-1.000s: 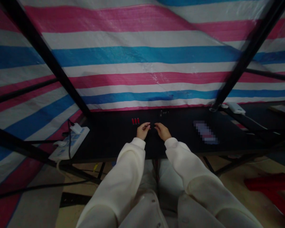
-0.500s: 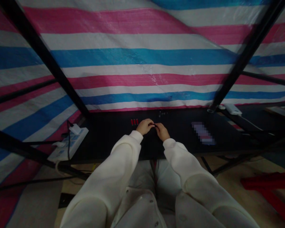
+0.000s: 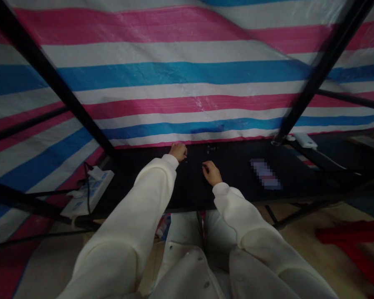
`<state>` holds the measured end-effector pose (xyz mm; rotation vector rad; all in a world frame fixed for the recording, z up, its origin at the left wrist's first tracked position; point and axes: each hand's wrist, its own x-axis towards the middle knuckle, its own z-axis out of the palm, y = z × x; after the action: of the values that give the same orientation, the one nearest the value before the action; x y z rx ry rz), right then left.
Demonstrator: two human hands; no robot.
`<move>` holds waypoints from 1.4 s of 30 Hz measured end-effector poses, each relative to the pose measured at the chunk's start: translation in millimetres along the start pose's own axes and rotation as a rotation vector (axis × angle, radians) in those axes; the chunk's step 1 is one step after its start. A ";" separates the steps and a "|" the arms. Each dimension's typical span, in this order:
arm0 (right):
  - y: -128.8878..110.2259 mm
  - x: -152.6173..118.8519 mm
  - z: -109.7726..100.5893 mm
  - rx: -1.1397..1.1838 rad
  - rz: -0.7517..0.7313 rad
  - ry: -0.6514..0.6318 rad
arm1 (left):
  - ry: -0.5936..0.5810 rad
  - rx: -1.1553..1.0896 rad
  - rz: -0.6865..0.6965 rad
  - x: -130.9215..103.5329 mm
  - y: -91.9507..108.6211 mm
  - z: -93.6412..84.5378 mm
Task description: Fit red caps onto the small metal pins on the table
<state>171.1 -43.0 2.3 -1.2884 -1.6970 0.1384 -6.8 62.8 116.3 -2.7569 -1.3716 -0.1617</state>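
Note:
My left hand [image 3: 179, 152] is over the back of the black table [image 3: 233, 178], its fingers curled down; what it holds, if anything, is hidden. The red pieces on the table are out of sight behind it. My right hand [image 3: 212, 172] is pinched round a small dark thing [image 3: 205, 165], nearer the table's front edge. Small shiny bits [image 3: 209, 149] lie between and beyond the hands, near the striped sheet.
A phone-like object [image 3: 265, 174], blurred out, lies right of my right hand. At the left edge is a white power strip [image 3: 95, 187] with cables. Black frame posts [image 3: 311, 95] rise on both sides. A white device [image 3: 304, 140] is at the right.
My left hand has parted from my right hand and moved left and away from me, over the red pieces. My right hand has stayed nearly in place.

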 end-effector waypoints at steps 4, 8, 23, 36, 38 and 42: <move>-0.7 0.4 -1.0 -0.007 -0.002 -0.013 | -0.015 0.029 -0.042 -2.8 -6.1 6.3; -0.9 0.4 -1.0 -0.016 -0.010 -0.021 | -0.013 0.043 -0.052 -4.3 -9.2 8.3; -3.2 2.7 -3.8 -0.041 0.007 -0.043 | -0.006 0.029 -0.065 -0.2 -19.2 19.3; -1.2 2.5 -1.6 -0.041 0.014 -0.045 | -0.011 0.067 -0.075 -2.9 -23.3 16.9; -0.8 2.6 -1.7 -0.043 0.004 -0.041 | -0.022 0.071 -0.077 -4.1 -22.6 15.9; -0.7 2.4 -2.1 -0.049 -0.001 -0.043 | -0.049 0.069 -0.085 -7.5 -19.5 11.7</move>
<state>172.2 -42.3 5.4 -1.3289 -1.7469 0.1252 -26.1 69.8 103.9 -2.6659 -1.4775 -0.0499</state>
